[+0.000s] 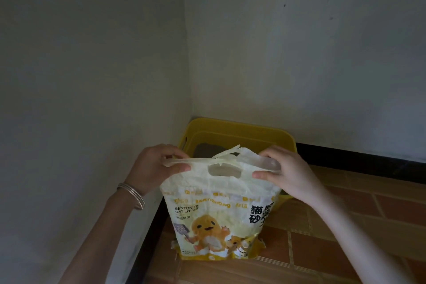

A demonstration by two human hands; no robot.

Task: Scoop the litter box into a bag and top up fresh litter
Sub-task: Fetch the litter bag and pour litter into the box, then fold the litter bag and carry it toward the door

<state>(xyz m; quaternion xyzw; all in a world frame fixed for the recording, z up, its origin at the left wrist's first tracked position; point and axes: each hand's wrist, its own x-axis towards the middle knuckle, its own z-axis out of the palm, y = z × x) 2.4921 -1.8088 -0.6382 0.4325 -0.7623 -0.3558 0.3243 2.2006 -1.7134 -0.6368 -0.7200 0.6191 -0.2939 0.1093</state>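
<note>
1. State: bag [219, 214] of bentonite litter stands upright on the tile floor [345, 226], just in front of the yellow box [242, 131], which sits in the wall corner. Grey litter [205, 148] shows inside the box at the back left.
2. Left hand [159, 163]: fingers curled, thumb on the front, pinching the bag's top left corner. Bangles [132, 195] on that wrist.
3. Right hand [283, 168]: same pinch on the top right corner, thumb on the front face.
4. Step in hand, my read: opening the bag mouth for the top-up. Top edge above the handle hole [224, 172] looks stretched and ragged. Can't tell if the mouth is fully open.
5. Do it well:
   - Pull the front and back walls apart, not just sideways. A sideways pull only stretches the film.
   - Go steady, no jerks. Thin plastic can rip down the side and dump litter on the floor.
   - Leave the base planted on the floor until the mouth is open.
   - Open one corner as a spout rather than the whole width, for a better-controlled pour.
6. Before pouring: regrip with one hand at the top and one under the base, since the bag likely sags when lifted. Tip low over the box rim to cut dust and spill.
7. No scoop or waste bag in view, so I can't tell whether scooping is done.
</note>
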